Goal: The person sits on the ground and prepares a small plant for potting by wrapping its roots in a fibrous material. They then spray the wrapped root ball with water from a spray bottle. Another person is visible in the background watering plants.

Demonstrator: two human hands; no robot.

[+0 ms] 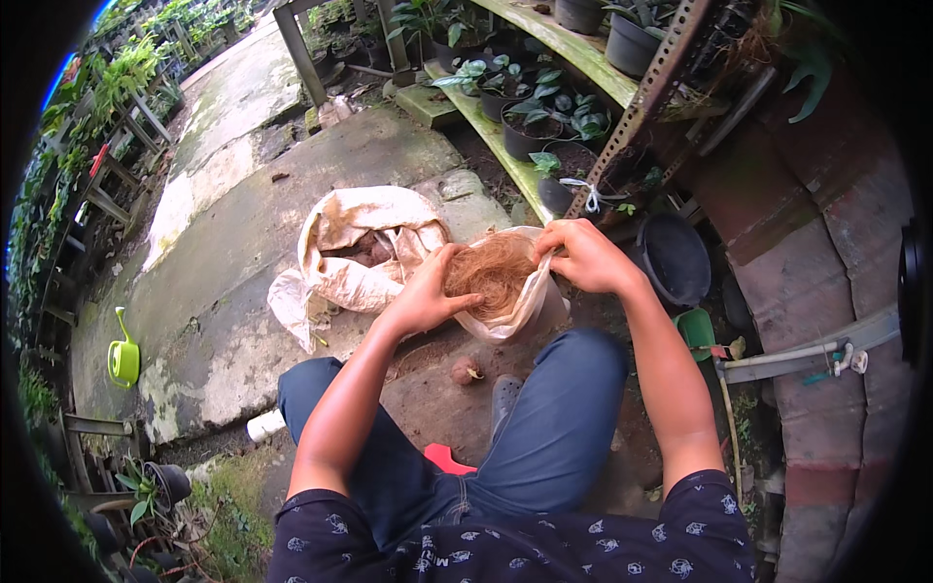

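Just right of the cream sack, a white bag of brown fibre has its rim pinched by the right hand; the left hand, thumb and fingers spread, meets the fibre. Should the pinch slip, the rim could sag (spilling fibre).

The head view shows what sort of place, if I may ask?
Probably a plant nursery or garden, judging by the potted plants, the greenish plank shelf and the lime-green watering can.
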